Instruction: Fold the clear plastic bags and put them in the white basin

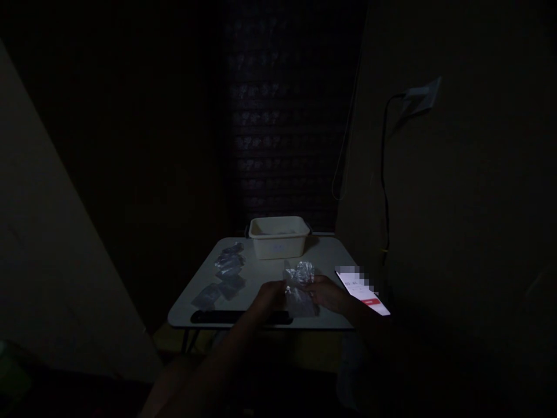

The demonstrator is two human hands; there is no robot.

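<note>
Between my hands, over the front of a small white table, is a clear, crinkled plastic bag. My left hand has its fingers closed on the bag's left side. On the other side, my right hand pinches the bag near its upper right. The bag's top is bunched and shiny, and its lower part hangs flat. Whether anything is inside it I cannot tell in this dim light. Several similar clear plastic bags lie in an overlapping row along the table's left side.
A white plastic tub with dark handles stands at the back of the table, some pale contents just showing. A lit phone lies at the right edge. A dark slot or bar runs along the front edge. A cord hangs from the wall outlet.
</note>
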